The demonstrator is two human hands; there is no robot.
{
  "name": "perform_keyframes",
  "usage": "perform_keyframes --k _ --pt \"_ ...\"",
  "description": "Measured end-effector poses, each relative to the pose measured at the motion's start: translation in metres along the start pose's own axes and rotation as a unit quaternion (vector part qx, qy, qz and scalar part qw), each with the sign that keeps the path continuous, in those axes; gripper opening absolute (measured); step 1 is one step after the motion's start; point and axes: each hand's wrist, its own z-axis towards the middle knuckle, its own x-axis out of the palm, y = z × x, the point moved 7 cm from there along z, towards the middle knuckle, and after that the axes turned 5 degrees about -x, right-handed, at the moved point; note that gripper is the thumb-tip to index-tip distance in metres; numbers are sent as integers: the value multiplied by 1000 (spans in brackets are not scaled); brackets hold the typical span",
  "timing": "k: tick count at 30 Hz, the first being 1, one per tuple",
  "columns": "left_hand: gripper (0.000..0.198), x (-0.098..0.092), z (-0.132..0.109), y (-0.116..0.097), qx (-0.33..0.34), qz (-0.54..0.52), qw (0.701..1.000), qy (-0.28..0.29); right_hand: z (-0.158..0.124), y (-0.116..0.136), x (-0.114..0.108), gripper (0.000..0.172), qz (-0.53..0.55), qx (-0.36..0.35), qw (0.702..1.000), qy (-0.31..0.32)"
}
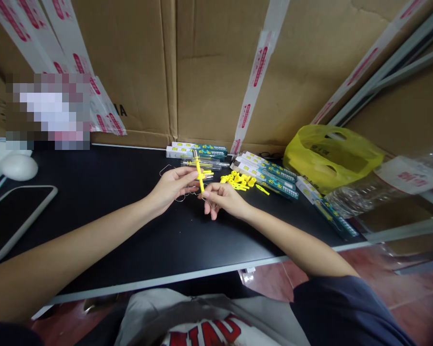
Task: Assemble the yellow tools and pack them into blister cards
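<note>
Yellow and likely light, stiff and a bit slippery, the thin stick [199,166] is over the black table [159,254]; the left hand [171,187] pinches its middle, the right hand [225,198] its near end; both seem good spots to hold.

Yellow rod [199,174]: smooth plastic, slight gloss — shiny metal tip [195,154] at far end. Bent wire [181,198] just beside rod: thin, bare metal. Small yellow pieces [238,180] right of rod: smooth plastic. Tabletop [130,240] below rod: smooth, black, soft sheen. Bag [299,161] well right of rod: thin, crinkled, translucent plastic. Bottle [357,194] farther right of rod: clear, ridged, glossy plastic. Cardboard [216,81] behind rod: matt, creased — its tape [259,69] glossy.
</note>
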Motion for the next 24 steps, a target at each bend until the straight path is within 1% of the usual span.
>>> perform_keyframes --k 5,12,19,24 --pt "25 6 -1 3 -11 7 1000 25 0 0 0 36 12 -3 1000 -1" --pt "25 6 -1 0 12 8 1000 18 -1 3 2 41 29 10 1000 0" --pt "28 -2 -1 -11 41 0 999 -22 -2 -1 5 39 26 16 999 15" --pt "31 -9 -1 -14 41 -6 997 -61 -3 -1 9 36 20 5 999 36"
